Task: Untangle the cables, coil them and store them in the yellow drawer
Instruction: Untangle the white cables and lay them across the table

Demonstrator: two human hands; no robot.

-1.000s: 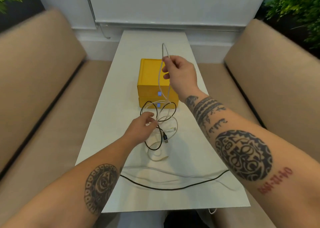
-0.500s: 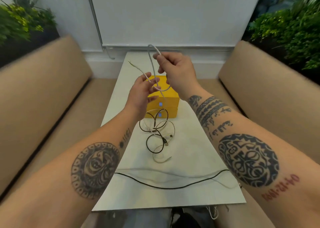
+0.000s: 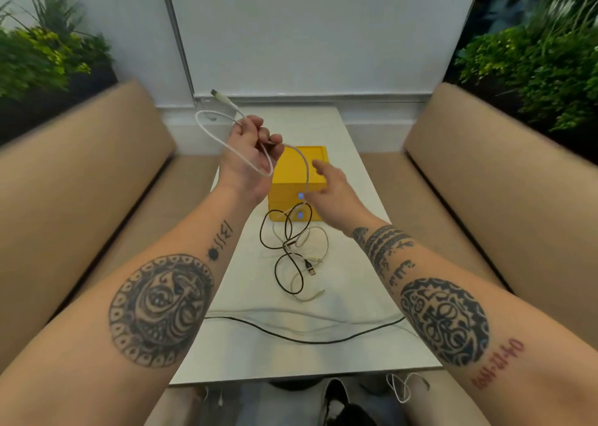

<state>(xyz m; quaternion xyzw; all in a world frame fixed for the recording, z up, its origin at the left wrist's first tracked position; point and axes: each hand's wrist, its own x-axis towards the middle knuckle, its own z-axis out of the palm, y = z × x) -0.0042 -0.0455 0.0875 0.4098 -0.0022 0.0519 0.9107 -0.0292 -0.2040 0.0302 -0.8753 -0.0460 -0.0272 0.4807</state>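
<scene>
My left hand (image 3: pixel 250 160) is raised above the table and grips a white cable (image 3: pixel 213 136), which forms one loop beside the hand with its plug end sticking up and to the left. From that hand the cable arcs down past the yellow drawer box (image 3: pixel 291 183) into a tangle of black and white cables (image 3: pixel 293 251) on the white table (image 3: pixel 362 283). My right hand (image 3: pixel 330 186) hovers in front of the box with fingers relaxed, touching or nearly touching the hanging white strand. The box's two drawers look closed.
Long black and white cable runs (image 3: pixel 304 336) lie across the table's near edge, and a white end (image 3: pixel 399 388) hangs off it. Beige bench seats (image 3: pixel 97 183) flank the table on both sides. A white wall stands behind, with plants in both far corners.
My left hand rose from the tangle and took the white cable, now holding one loop. My right hand let go and dropped down in front of the yellow box.
</scene>
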